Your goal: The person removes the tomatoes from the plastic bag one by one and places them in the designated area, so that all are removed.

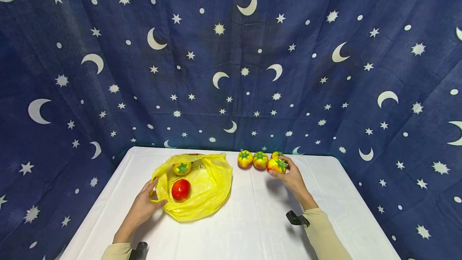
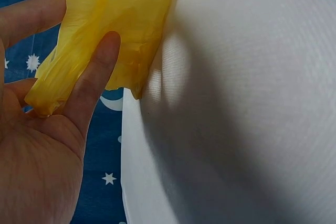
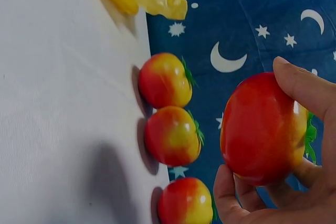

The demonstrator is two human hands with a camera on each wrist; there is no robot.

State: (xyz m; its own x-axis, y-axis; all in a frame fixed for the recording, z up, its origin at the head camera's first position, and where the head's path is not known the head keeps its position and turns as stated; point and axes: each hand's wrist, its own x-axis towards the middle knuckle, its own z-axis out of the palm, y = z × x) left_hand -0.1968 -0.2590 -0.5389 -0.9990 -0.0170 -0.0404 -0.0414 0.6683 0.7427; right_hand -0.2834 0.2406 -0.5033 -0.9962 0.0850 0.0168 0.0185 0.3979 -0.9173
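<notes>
My left hand [image 1: 143, 206] grips the left rim of a yellow plastic bag [image 1: 216, 187]; in the left wrist view the thumb lies over the bag's film [image 2: 131, 19] and other fingers are behind it. Inside the open bag are a shiny red tomato [image 1: 181, 190] and a yellow one with a green leafy top [image 1: 181, 168]. At the back right, my right hand [image 1: 293, 177] holds a red-and-yellow tomato [image 3: 262, 129] between thumb and fingers, raised over the table with a shadow below.
Three more tomatoes stand in a row near the table's back edge: one at left [image 1: 245, 159], one in the middle [image 1: 260, 160] and one partly hidden behind the held tomato [image 1: 276, 154]. A white cloth covers the table [image 1: 245, 228]. Behind hangs a dark blue curtain [image 1: 202, 71] with moons and stars.
</notes>
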